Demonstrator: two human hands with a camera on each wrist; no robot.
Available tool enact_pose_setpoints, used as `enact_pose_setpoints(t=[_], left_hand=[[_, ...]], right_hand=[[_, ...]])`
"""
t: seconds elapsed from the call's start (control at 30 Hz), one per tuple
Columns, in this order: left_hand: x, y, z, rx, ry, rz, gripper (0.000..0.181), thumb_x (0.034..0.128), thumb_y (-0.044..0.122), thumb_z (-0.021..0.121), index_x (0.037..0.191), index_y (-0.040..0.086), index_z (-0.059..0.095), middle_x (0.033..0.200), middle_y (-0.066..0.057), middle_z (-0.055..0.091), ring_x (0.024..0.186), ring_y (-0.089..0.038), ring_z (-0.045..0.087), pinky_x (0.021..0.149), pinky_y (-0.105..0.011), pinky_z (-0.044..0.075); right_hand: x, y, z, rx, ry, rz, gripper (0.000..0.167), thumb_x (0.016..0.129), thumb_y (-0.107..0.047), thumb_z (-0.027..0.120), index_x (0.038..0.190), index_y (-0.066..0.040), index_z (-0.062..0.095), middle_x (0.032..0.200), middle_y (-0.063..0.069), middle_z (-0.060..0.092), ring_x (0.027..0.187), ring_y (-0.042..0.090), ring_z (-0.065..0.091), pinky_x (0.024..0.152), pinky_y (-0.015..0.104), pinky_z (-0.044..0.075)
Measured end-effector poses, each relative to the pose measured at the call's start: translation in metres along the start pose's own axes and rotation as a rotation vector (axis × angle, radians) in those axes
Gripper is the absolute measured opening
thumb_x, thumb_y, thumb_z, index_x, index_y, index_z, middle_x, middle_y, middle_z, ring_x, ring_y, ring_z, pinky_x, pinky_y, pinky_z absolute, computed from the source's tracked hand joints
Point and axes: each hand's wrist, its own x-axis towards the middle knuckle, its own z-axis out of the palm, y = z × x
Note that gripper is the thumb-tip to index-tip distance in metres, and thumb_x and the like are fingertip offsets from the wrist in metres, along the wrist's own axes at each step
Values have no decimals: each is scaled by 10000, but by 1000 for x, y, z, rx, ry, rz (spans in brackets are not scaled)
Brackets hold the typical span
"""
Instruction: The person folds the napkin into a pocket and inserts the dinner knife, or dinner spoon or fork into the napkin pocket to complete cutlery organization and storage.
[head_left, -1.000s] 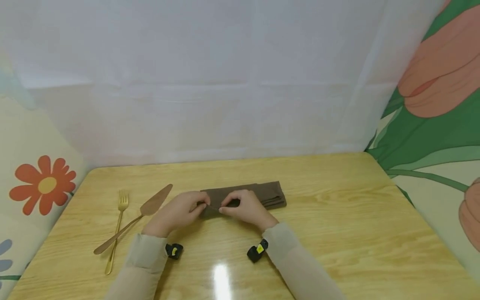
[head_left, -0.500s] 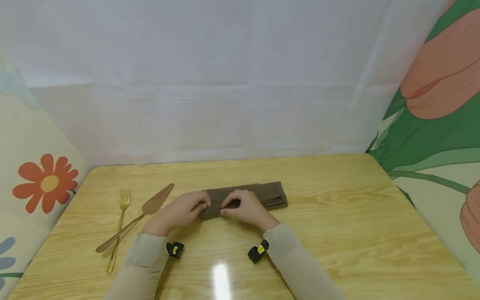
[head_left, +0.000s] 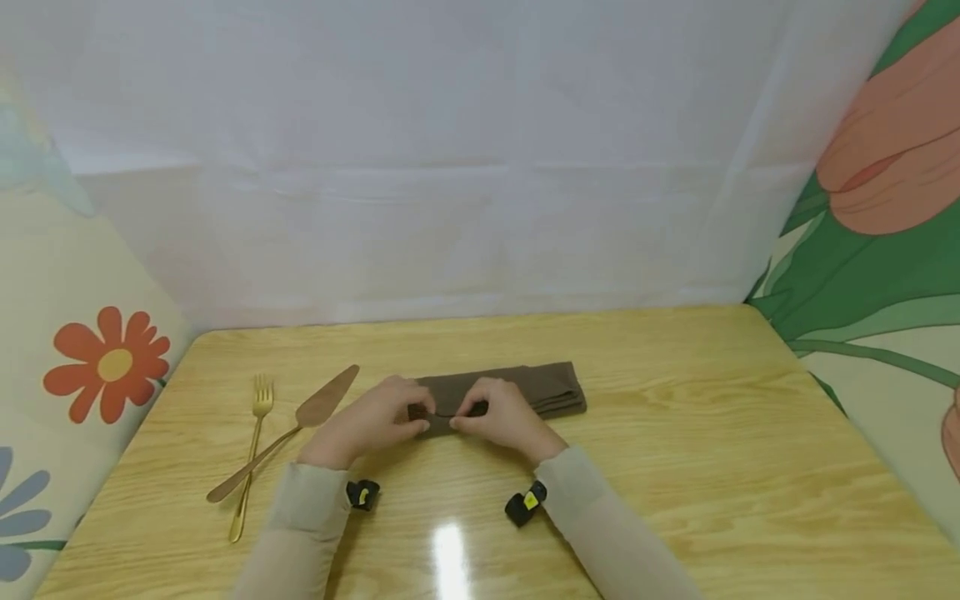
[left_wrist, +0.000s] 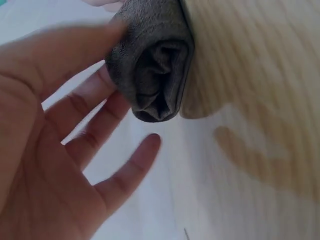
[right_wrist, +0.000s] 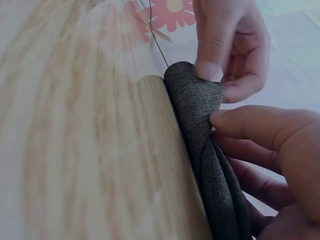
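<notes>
A dark brown cloth napkin (head_left: 536, 385) lies as a long folded strip near the table's middle. Its left end is rolled; in the left wrist view the rolled end (left_wrist: 155, 75) shows loose inner folds. My left hand (head_left: 375, 423) has its thumb and fingers on either side of this end, with the little finger apart from the cloth. From the right, my right hand (head_left: 506, 418) pinches the napkin's near edge between thumb and fingers. In the right wrist view both hands meet at the roll's tip, and the left thumb is blurred.
Left of the hands lie a gold fork (head_left: 256, 437) and a copper-coloured cake server (head_left: 324, 402), the server's handle crossing the fork's. The wooden table (head_left: 712, 450) ends at a white cloth backdrop (head_left: 480, 208). Painted flower walls flank both sides.
My left thumb and fingers have spread wider at the napkin's left end. The right hand keeps its pinch. The whole head view has shifted slightly, so everything appears farther right.
</notes>
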Motion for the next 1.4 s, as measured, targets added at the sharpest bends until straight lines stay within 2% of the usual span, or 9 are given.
enact_pose_setpoints(t=[0.13,0.3,0.4,0.57,0.77,1.0,1.23,1.3,1.4], left_hand=[[0,1,0,33,-23,4,99,875,104,796,924,151,724,936,58,628,921,-198,542,830,-408,489],[-3,4,-1,60,-9,-21,21,902,120,757,913,135,767,894,78,605,870,-158,450,771,-343,464],[-8,5,-3,62,6,-60,28,914,145,750,906,151,776,969,66,616,931,-177,454,806,-365,466],[-12,3,-4,23,25,-74,54,943,150,723,926,192,753,1058,64,665,1025,-220,480,866,-424,466],[-10,-1,-2,-16,15,-91,112,964,121,693,966,224,735,966,143,643,998,-195,473,848,-410,459],[-5,1,-2,-24,-20,-99,74,984,153,669,965,207,716,904,122,582,947,-206,434,824,-405,392],[-2,3,-2,-3,34,-36,73,976,149,674,951,197,723,962,90,658,1047,-255,539,1001,-526,371],[-3,2,-2,-29,32,-43,77,979,161,671,956,199,733,983,84,682,1114,-278,526,1023,-535,376],[-3,2,-2,-80,12,-83,106,995,162,649,979,222,735,988,113,686,1183,-310,447,976,-508,427]], right_hand=[[-1,1,0,2,-5,8,61,903,-206,797,852,-181,775,962,-69,662,946,141,605,904,389,507],[-1,0,5,2,-15,44,61,883,-233,820,874,-204,767,986,-78,648,972,152,600,916,386,502],[0,-2,7,-13,-31,56,85,869,-247,834,888,-221,756,994,-90,631,992,144,584,934,373,488],[-1,-5,7,-45,-53,34,120,868,-220,834,934,-228,734,1001,-103,616,1007,123,563,952,378,467],[-1,-5,3,-57,-82,14,139,891,-197,807,986,-245,717,1015,-121,596,1050,118,528,1062,476,363],[0,-1,4,-73,-67,17,107,903,-199,797,927,-257,711,997,-115,580,1057,142,502,1118,617,238],[-1,-3,3,-142,-57,14,73,896,-220,805,888,-240,735,1017,-80,573,1053,188,491,1040,543,310],[-1,-5,3,-159,-56,9,83,892,-220,808,886,-240,727,1009,-71,570,1041,193,485,999,501,322],[-1,-6,4,-172,-52,4,102,890,-215,810,884,-241,711,1004,-70,566,1036,192,478,957,461,319]])
